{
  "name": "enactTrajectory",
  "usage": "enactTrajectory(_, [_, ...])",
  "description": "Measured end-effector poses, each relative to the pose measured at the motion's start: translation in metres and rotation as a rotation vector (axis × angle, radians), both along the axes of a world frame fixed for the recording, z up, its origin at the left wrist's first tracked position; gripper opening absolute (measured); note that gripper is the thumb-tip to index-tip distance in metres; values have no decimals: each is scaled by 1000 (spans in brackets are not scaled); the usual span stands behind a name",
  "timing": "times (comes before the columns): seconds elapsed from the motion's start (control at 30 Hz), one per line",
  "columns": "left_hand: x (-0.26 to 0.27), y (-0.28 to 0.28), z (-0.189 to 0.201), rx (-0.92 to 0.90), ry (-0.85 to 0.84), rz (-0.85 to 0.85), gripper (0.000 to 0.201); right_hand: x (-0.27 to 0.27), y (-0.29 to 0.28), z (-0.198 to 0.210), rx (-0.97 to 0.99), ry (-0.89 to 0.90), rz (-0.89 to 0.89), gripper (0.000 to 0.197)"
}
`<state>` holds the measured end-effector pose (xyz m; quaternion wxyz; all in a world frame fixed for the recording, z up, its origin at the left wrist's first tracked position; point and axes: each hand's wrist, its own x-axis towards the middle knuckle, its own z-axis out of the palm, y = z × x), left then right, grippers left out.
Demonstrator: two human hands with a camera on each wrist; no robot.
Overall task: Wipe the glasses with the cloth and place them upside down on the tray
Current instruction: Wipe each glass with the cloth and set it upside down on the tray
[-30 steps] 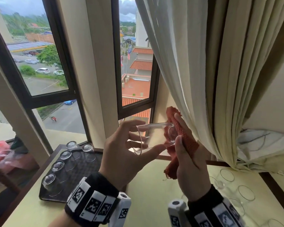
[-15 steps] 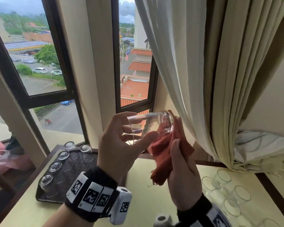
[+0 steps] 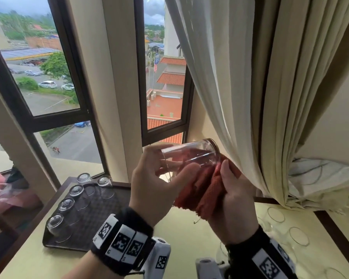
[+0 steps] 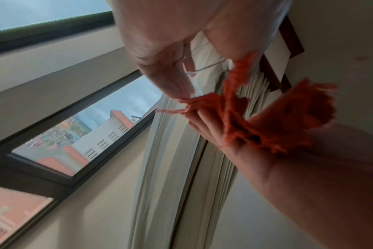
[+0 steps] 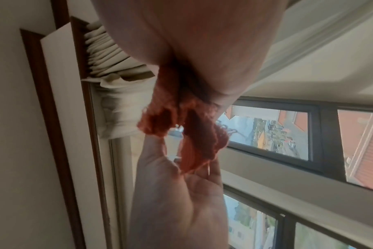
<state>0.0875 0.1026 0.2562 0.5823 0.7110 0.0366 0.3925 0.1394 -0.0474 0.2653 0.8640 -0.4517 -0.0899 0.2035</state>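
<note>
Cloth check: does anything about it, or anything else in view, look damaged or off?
The cloth in the right hand is worn: its edges are frayed, with loose threads trailing. Otherwise nothing stands out. The left hand holds the glass sideways against the cloth, and five glasses stand upside down on the tray.

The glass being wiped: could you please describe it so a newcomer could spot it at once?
Before the window, in front of the cream curtain, the left hand holds a clear glass on its side. Unlike the glasses standing on the tray and table, it is held in the air, against the red cloth.
</note>
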Motion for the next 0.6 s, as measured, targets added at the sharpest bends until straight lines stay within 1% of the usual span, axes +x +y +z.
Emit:
enactTrajectory(0.03, [2, 2, -3, -7, 70, 19, 62, 0, 2, -4, -19, -16, -20, 47])
enactTrajectory(0.1, [4, 4, -7, -45, 218, 6, 64, 3, 7, -11, -77, -61, -69, 52])
enactTrajectory(0.2, [6, 5, -12, -135, 364, -122, 69, 9, 8, -16, -262, -221, -110, 53])
enactTrajectory(0.27, [8, 2, -14, -173, 433, -236, 65, 16, 7, -17, -335, -280, -107, 48])
enactTrajectory(0.33, [10, -3, -17, -155, 498, -309, 64, 18, 8, -12, -364, -374, -96, 32])
enactTrajectory(0.4, [12, -5, -23, -218, 522, -337, 61, 19, 8, -8, -406, -437, -119, 22])
enactTrajectory(0.5, [12, -1, -28, -442, 511, -372, 62, 25, 4, -7, -507, -448, -129, 5])
enactTrajectory(0.53, [12, 0, -28, -518, 498, -397, 55, 26, 3, -6, -562, -462, -125, 1])
enactTrajectory(0.6, [12, 3, -22, -692, 426, -425, 28, 28, 2, -8, -679, -529, -183, 7])
